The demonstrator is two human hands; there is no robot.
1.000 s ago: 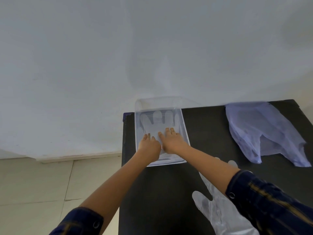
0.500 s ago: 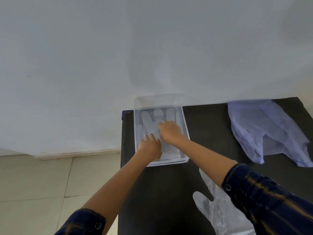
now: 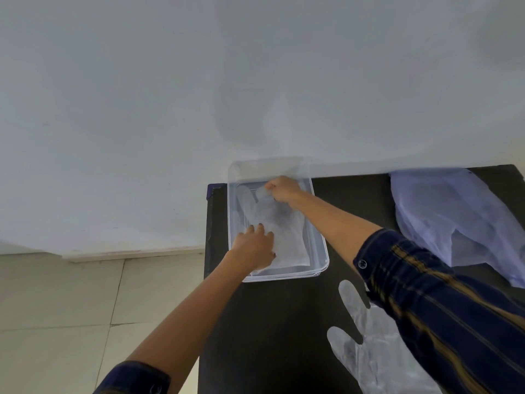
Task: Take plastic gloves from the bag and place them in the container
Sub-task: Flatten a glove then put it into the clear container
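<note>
A clear plastic container (image 3: 321, 253) sits at the far left of a black table (image 3: 278, 322), against the wall. A translucent plastic glove (image 3: 284, 223) lies flat inside it. My left hand (image 3: 254, 247) presses palm-down on the glove's cuff end, fingers spread. My right hand (image 3: 282, 189) is at the container's far end, fingers pinched on the glove's finger tips. A second plastic glove (image 3: 366, 345) lies on the table near me, partly under my right sleeve. The pale lilac plastic bag (image 3: 443, 214) lies crumpled at the far right.
A white wall stands directly behind the table. Beige floor tiles lie to the left below the table's left edge (image 3: 206, 251). Bare black tabletop shows between the container and the bag.
My right hand slid from the glove's middle to the container's far end and closed on the glove's fingers. My left hand stayed pressing on the near end.
</note>
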